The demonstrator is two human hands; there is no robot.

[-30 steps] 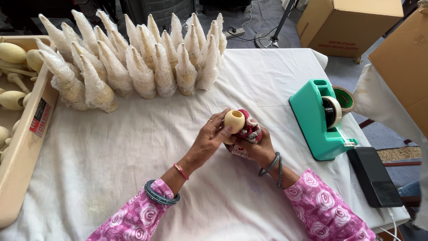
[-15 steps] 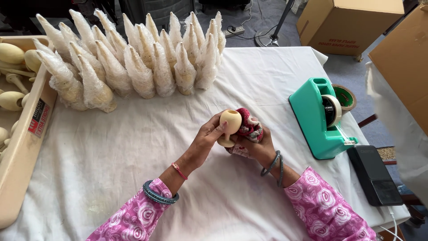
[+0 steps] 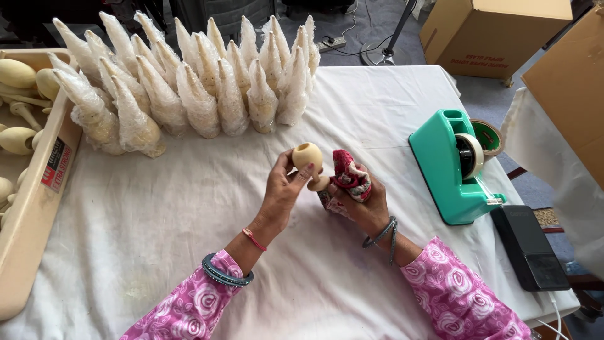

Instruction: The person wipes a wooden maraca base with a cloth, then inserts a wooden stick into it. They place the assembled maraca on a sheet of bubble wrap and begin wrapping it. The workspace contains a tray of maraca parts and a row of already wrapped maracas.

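Right now your left hand (image 3: 284, 189) is closed around a small cream-coloured wooden piece (image 3: 308, 161), round like a hollow ball with a hole at its top and a short stub at its lower end. You hold it upright above the middle of the table, your fingers wrapped round its left side and your thumb pressing near the stub. Your right hand (image 3: 355, 204) sits just beside it, closed on a bunched red patterned cloth (image 3: 349, 176), which touches the right side of the wooden piece. How much of the cloth is tucked inside your palm I cannot tell, since your fingers cover it.

Both wrists carry bangles, and your sleeves are pink with a flower print. Under your hands lies a white tablecloth (image 3: 189, 214), creased and spread over the whole table.

On the far side of the table stands a crowded cluster of cone-shaped bundles wrapped in clear bubble wrap (image 3: 189, 94), their points leaning up and away from you. At the left edge sits a long beige tray (image 3: 31, 214) holding more cream wooden pieces (image 3: 16, 74), some round and some with thin stems.

To the right, well apart from your hands, a turquoise tape dispenser (image 3: 450, 167) stands with a roll of tape in it. Just near of it lies a flat black device (image 3: 525, 247). Brown cardboard boxes (image 3: 497, 34) stand on the floor beyond the far right corner.
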